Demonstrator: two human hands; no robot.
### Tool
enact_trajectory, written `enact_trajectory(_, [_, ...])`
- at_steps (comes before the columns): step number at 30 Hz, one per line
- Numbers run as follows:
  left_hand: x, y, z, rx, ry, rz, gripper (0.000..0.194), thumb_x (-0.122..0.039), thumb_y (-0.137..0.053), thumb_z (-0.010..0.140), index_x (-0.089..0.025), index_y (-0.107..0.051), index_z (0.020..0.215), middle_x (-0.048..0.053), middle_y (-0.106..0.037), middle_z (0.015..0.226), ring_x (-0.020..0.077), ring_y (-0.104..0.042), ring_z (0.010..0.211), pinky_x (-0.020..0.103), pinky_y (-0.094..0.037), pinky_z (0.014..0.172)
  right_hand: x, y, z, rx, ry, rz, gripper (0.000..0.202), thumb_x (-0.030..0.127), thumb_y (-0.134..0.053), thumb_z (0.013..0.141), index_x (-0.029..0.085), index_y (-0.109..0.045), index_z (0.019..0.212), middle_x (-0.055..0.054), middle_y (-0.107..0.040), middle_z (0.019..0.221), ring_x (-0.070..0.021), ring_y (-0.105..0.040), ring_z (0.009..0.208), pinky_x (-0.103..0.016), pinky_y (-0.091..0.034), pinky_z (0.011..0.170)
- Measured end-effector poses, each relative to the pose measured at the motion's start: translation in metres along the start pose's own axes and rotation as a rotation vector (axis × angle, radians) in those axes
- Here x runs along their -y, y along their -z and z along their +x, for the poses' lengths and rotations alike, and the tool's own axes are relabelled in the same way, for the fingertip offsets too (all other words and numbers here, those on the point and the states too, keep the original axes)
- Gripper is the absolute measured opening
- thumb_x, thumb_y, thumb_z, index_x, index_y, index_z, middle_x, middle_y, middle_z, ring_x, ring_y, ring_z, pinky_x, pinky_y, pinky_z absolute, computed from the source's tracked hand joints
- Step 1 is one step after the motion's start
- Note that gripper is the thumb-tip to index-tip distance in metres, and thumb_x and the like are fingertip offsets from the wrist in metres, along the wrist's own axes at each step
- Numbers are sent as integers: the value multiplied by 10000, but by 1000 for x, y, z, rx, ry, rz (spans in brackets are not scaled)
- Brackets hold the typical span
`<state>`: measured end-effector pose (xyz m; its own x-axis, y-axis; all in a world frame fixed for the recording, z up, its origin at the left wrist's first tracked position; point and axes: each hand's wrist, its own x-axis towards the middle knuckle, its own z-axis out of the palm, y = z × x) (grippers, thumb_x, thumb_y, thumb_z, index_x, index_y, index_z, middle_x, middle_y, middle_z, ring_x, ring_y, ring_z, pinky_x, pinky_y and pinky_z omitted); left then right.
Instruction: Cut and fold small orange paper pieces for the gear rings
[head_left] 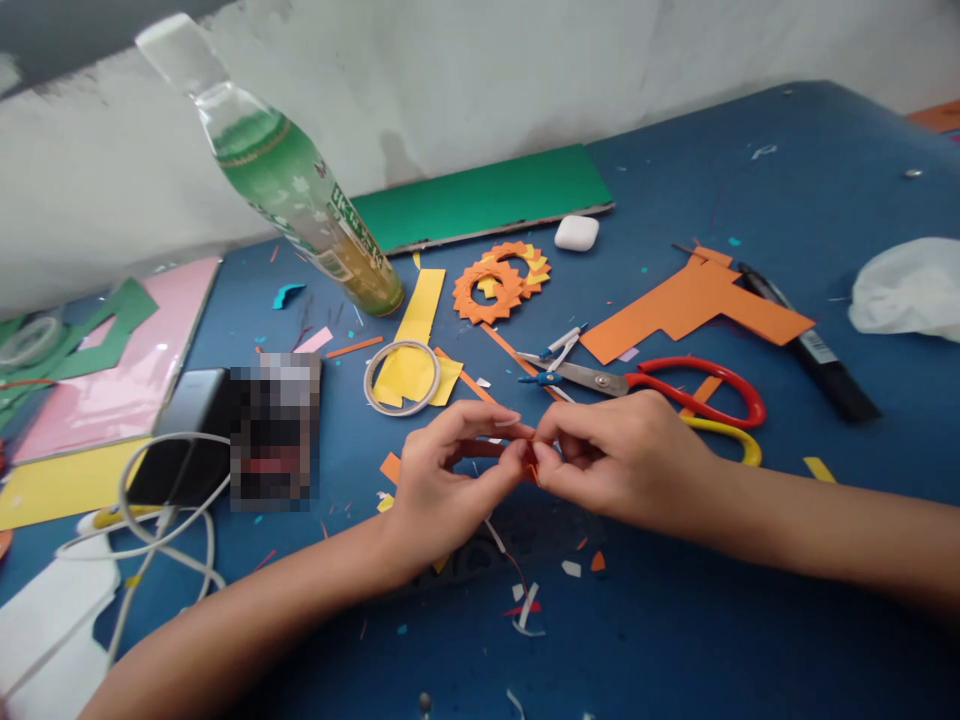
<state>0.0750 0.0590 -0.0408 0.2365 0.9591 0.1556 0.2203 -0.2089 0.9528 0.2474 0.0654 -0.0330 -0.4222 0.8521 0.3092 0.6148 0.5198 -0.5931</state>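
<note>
Both hands meet low over the blue table, pinching a small piece of orange paper (531, 468) between their fingertips. My left hand (457, 485) is closed on its left side, thumb against forefinger. From the right, my right hand (626, 450) grips the same piece; most of it is hidden by the fingers. Just beyond lie scissors (701, 365) with red and yellow handles and a blue-and-silver compass (551, 360). A roll of tape (367, 385) rests on yellow paper (421, 310). Farther back are two folded paper rings (469, 300), orange and orange-yellow, partly overlapping.
A tall green-labelled bottle (300, 190) stands back left, near a green board (495, 195) by the wall. Orange card (690, 300) and a black marker-like item (832, 370) lie right. A phone (180, 430), a white cable (127, 490) and paper sheets fill the left. Scraps dot the table.
</note>
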Motion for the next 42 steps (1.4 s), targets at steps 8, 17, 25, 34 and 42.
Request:
enact_trajectory(8, [2,1,-1,18,-15,-19,174,-89,-641,728,-158,-584,877,25,-670,792,116,-683,709,175,-582,646,2,0,2,46,-92,109,114,201,-552,723,178,-609,627,58,-526,439,-54,-440,387,-179,-295,440])
enact_trajectory(17, [1,0,0,7,-5,23,150,-102,-645,722,-156,-585,848,8,-649,768,97,-663,662,154,-567,605,0,-1,3,58,-93,98,119,214,-560,730,177,-606,626,60,-524,439,-52,-446,382,-182,-287,436])
enact_trajectory(25, [3,1,0,33,-8,95,156,-117,-625,742,-173,-549,865,-23,-602,751,66,-606,674,147,-542,638,-2,-6,-1,5,13,-59,129,227,-558,736,170,-587,624,50,-531,449,-67,-477,388,-215,-260,432])
enact_trajectory(34, [4,0,-1,61,15,79,175,-101,-613,748,-188,-510,860,-44,-591,746,46,-587,663,135,-523,660,-5,-9,-4,-25,104,-195,131,218,-524,752,180,-568,635,44,-540,451,-100,-527,409,-257,-234,446])
enact_trajectory(42, [3,0,-3,66,44,56,167,-109,-613,752,-192,-505,849,-38,-586,755,52,-581,654,151,-523,646,-6,-10,-3,-49,129,-229,133,215,-525,752,179,-570,632,40,-544,452,-108,-541,415,-259,-238,449])
